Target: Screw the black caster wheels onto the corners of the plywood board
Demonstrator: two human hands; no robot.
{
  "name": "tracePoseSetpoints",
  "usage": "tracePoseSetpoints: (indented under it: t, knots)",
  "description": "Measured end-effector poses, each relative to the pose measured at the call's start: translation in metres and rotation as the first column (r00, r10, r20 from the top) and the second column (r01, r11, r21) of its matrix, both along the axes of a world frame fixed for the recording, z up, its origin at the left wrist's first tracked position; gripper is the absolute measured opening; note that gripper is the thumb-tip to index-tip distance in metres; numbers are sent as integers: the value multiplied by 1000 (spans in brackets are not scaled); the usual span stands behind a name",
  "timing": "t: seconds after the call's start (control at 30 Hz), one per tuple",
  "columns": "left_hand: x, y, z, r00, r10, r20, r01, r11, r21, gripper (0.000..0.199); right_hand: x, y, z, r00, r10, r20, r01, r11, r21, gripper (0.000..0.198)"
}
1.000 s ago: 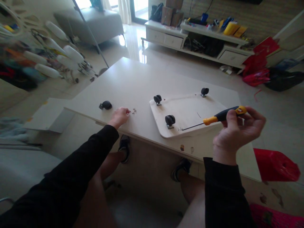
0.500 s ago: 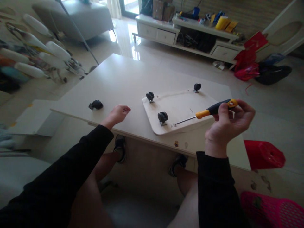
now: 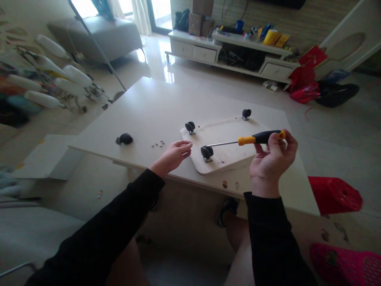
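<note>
My right hand (image 3: 275,159) grips a screwdriver (image 3: 261,137) with a black and yellow handle, its shaft pointing left. In the view its tip overlaps the top of the near black caster (image 3: 207,152); I cannot tell if they touch. My left hand (image 3: 175,156) is closed in a pinch just left of the white board (image 3: 220,129); anything between the fingertips is too small to make out. Two more casters, one at the left corner (image 3: 189,127) and one at the far side (image 3: 246,113), stand on the board. Several small screws (image 3: 161,146) and a loose caster (image 3: 126,138) lie to the left.
The board lies on a white table (image 3: 143,105). Beyond its right edge is a red bin (image 3: 333,194), with a pink basket (image 3: 345,262) nearer. A white box (image 3: 49,159) stands at left, and a low cabinet (image 3: 193,51) at the back.
My left hand has moved right, from over the screws to the board's edge, uncovering them. The screwdriver has lifted off the board's near corner and shifted left. The view has tilted slightly up.
</note>
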State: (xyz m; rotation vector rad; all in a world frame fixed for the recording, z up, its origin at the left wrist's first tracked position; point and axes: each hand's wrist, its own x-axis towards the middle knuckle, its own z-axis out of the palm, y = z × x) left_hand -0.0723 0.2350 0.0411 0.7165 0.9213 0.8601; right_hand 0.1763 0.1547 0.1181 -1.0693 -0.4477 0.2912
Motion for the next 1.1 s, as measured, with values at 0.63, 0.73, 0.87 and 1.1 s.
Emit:
tracePoseSetpoints:
  t: [0.63,0.73,0.87,1.1]
  knots:
    - [17,-10,5,992,-69,101,80,992,-100,28,-21,2,-4,998,68,-1,-68,997,30,54]
    - [18,-12,6,991,-42,129,59,990,-130,27,-21,2,-4,997,71,-15,-71,997,35,54]
    - [19,-13,8,983,-21,182,53,984,-171,26,-21,3,-4,997,73,-7,-72,997,36,53]
    - [21,-14,9,989,4,148,13,993,-115,25,-19,3,-6,998,45,34,-44,999,-13,57]
